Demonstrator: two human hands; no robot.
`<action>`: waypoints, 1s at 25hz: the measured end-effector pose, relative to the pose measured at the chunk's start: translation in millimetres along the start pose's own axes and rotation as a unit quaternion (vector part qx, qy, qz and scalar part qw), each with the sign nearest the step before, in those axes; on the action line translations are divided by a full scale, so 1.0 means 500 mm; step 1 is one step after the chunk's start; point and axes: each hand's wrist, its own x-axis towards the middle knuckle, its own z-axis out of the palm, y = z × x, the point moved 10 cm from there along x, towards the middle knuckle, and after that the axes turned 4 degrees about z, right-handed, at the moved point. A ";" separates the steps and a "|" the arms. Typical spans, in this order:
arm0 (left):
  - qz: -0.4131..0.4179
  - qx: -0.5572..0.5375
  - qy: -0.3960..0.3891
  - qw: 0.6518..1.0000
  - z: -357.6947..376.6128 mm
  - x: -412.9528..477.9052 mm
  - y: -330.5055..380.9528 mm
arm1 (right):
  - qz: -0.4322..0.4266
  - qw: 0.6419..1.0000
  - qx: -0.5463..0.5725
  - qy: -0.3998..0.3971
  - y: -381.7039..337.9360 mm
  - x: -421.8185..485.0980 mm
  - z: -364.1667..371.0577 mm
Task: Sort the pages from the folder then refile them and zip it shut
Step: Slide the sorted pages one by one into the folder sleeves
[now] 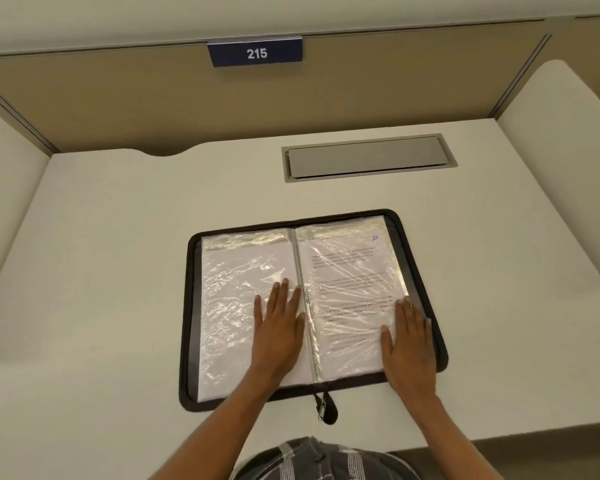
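On the open folder at six o'clock on the desk, left hand and right hand lie flat, holding nothing; pages should slide gently from the crinkled sleeves, spine pinned.

Single head-worn wide-angle view, facing forward and down, close above the desk

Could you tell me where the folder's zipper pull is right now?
In the head view, the zipper pull lies on the desk at the open folder's near edge, below the spine, between the left forearm and right forearm.
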 end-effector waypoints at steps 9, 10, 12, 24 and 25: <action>-0.180 -0.091 0.073 0.977 -0.077 -0.126 -0.192 | -0.114 0.981 0.112 -0.114 -0.322 -0.050 -0.008; -0.194 -0.108 0.071 0.972 -0.081 -0.136 -0.201 | -0.156 0.969 0.113 -0.153 -0.376 -0.066 0.008; -0.241 -0.163 0.073 0.954 -0.086 -0.159 -0.218 | -0.238 0.943 0.052 -0.227 -0.458 -0.101 0.055; -0.433 -0.442 0.103 0.778 -0.102 -0.174 -0.299 | -0.277 0.923 -0.122 -0.237 -0.525 -0.162 0.153; -0.439 -0.451 0.090 0.771 -0.095 -0.170 -0.306 | -0.275 0.924 -0.117 -0.240 -0.524 -0.162 0.152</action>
